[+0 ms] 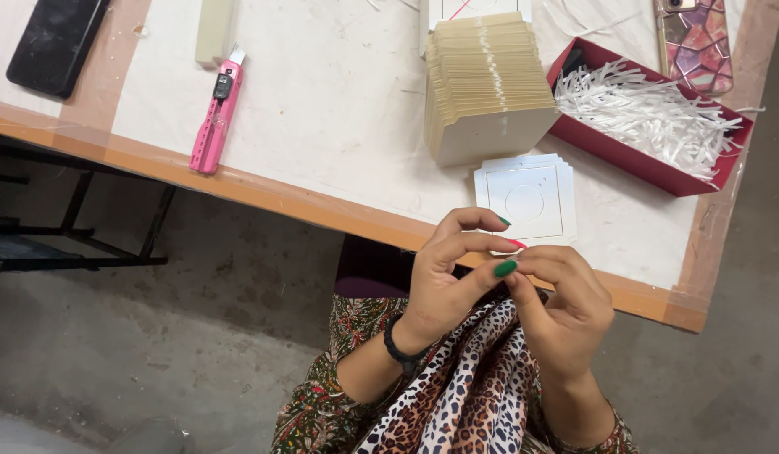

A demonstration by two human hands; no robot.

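Both hands, left hand (444, 282) and right hand (566, 307), meet fingertip to fingertip just off the table (322, 210) edge, apparently pinching something tiny, hidden from view. Nearest them, white cards (528, 199) lie flat: light, bendable, probably best lifted by an edge.

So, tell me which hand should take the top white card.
Probably the left hand: its fingertips reach the near edge of the white cards, while the right hand sits curled just below.
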